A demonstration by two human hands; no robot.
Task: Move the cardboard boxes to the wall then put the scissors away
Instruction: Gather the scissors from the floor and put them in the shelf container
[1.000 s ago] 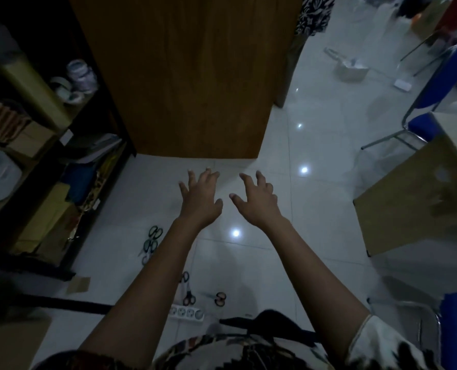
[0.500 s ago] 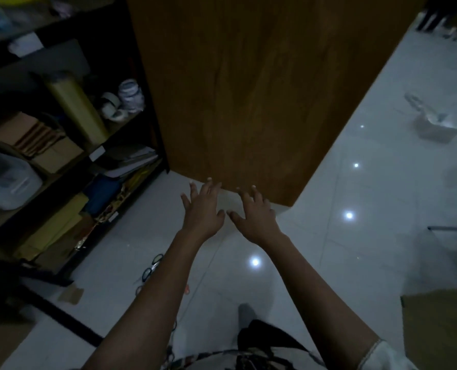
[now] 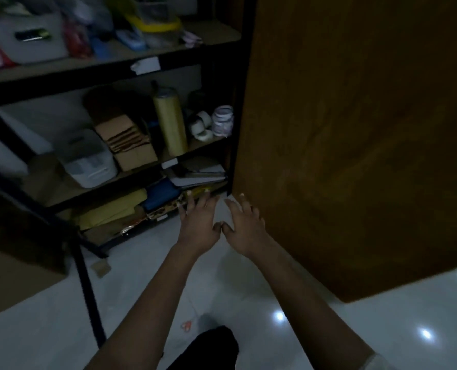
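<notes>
The left hand [image 3: 199,222] and right hand [image 3: 246,228] are held out with thumbs touching. Each grip is spread and empty, between the shelf rack [image 3: 62,76] and the tall brown panel [image 3: 355,129].

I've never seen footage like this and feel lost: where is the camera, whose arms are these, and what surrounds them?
There is no machine here: a person wears one wide-angle camera on the head, looking forward and down, so you see their own bare arms. The left hand and right hand reach forward with fingers spread; both hold nothing. On the right stands a tall brown panel, perhaps the side of a big cardboard box; the dim light leaves that unclear. On the left, a black metal shelf rack holds a yellowish upright roll, white tape rolls, a stack of flat brown cardboard pieces and a white plastic container. Below is a glossy white tiled floor.
</notes>
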